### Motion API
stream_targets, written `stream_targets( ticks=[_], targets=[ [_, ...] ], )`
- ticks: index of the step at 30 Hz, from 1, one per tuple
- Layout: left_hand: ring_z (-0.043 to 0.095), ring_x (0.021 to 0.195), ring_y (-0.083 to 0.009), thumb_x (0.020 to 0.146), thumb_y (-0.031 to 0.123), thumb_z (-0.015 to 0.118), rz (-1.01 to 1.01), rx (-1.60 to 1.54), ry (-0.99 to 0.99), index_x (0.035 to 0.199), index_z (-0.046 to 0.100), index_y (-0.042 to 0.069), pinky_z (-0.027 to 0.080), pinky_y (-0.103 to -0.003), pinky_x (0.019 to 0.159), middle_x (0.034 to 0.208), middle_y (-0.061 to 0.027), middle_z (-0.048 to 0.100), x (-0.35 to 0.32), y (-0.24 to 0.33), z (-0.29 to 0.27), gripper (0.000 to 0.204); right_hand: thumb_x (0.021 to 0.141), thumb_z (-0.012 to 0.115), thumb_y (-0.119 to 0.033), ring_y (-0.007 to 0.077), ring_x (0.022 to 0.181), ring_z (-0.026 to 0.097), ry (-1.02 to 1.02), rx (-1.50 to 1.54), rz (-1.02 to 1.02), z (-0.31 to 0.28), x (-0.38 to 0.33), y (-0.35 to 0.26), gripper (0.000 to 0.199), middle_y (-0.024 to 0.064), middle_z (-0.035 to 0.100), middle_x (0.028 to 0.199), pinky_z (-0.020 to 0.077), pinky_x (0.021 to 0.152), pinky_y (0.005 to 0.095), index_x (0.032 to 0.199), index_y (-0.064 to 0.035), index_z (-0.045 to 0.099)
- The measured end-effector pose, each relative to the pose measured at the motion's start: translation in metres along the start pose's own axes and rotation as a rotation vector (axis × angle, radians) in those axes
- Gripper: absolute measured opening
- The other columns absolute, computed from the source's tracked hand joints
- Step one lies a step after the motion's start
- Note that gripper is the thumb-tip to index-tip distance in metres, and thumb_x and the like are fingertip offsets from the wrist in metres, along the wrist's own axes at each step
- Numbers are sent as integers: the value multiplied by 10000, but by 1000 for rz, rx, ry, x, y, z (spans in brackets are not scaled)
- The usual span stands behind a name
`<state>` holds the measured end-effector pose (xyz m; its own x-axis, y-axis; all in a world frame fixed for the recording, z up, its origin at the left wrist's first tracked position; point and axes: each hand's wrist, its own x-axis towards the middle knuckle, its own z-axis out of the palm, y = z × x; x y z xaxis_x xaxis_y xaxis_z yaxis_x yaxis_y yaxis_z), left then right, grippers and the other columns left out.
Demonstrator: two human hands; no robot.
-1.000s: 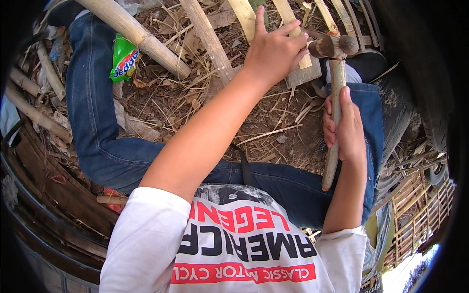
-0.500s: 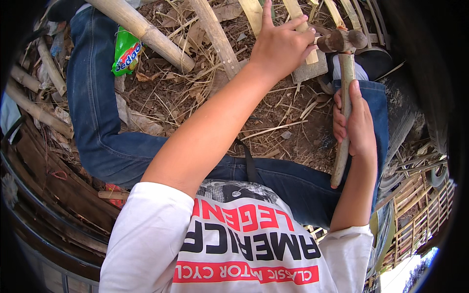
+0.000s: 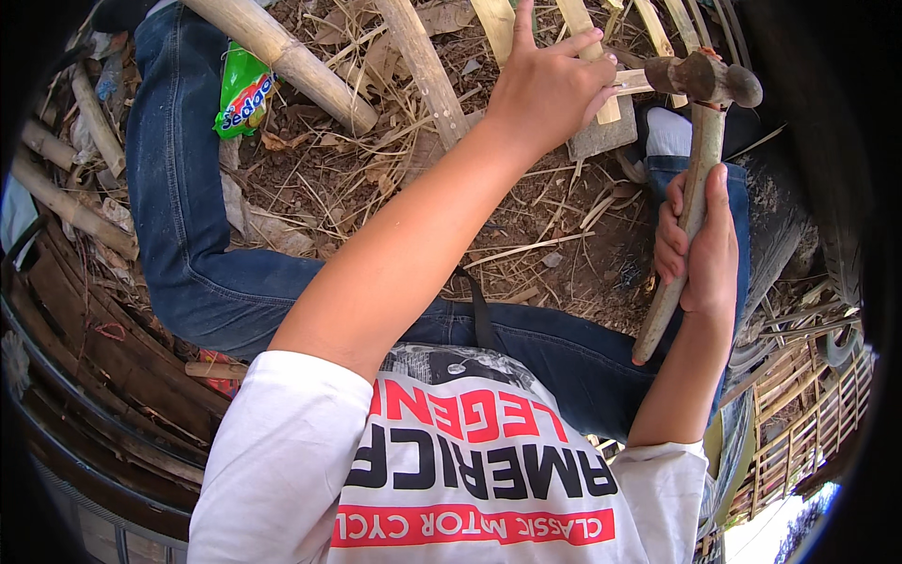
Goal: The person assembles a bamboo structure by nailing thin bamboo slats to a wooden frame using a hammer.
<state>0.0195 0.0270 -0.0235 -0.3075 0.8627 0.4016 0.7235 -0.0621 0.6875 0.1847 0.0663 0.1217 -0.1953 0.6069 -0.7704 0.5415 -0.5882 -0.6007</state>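
My right hand (image 3: pixel 700 249) grips the wooden handle of a hammer (image 3: pixel 691 188), held upright with its rusty metal head at the top, close to my left fingertips. My left hand (image 3: pixel 550 85) reaches forward and rests on a thin bamboo strip (image 3: pixel 628 83) that lies across a small grey block (image 3: pixel 606 139); the fingers pinch something small there that I cannot make out. Both legs in blue jeans (image 3: pixel 178 216) spread to either side of the work spot.
Thick bamboo poles (image 3: pixel 291 61) and split bamboo slats (image 3: pixel 427 66) lie ahead on earth strewn with dry straw. A green snack wrapper (image 3: pixel 242 89) lies near my left knee. More bamboo pieces (image 3: pixel 66 202) are stacked at left, a bamboo lattice (image 3: pixel 808 423) at lower right.
The hammer has risen and its head has swung slightly right, away from the strip. My left hand has stayed on the bamboo strip.
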Motion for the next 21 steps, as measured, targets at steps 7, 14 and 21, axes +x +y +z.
stream_targets(
  ticks=[7, 14, 21],
  targets=[
    [628, 1183, -235, 874, 153, 682, 112, 349, 15, 980, 682, 62, 269, -688, 1114, 1066, -122, 720, -3, -5, 3, 139, 1022, 340, -619, 60, 386, 354, -61, -130, 53, 1, 0, -2, 588, -37, 377, 537, 326, 358, 231, 826, -81, 474],
    [631, 1176, -231, 879, 156, 676, -14, 1, 24, 955, 687, 51, 274, -692, 1112, 1051, -111, 720, 4, -4, 0, 129, 1011, 343, -644, 39, 332, 283, -18, -121, 82, 3, 5, -3, 556, -51, 327, 501, 266, 313, 202, 845, -121, 424],
    [630, 1170, -226, 871, 163, 685, -27, -8, -2, 925, 694, 59, 307, -694, 1092, 1040, -112, 716, -5, 1, -2, 117, 1010, 332, -651, 34, 322, 261, 3, -109, 99, 4, 9, 10, 561, -64, 298, 483, 248, 299, 197, 844, -122, 415]
  ],
)
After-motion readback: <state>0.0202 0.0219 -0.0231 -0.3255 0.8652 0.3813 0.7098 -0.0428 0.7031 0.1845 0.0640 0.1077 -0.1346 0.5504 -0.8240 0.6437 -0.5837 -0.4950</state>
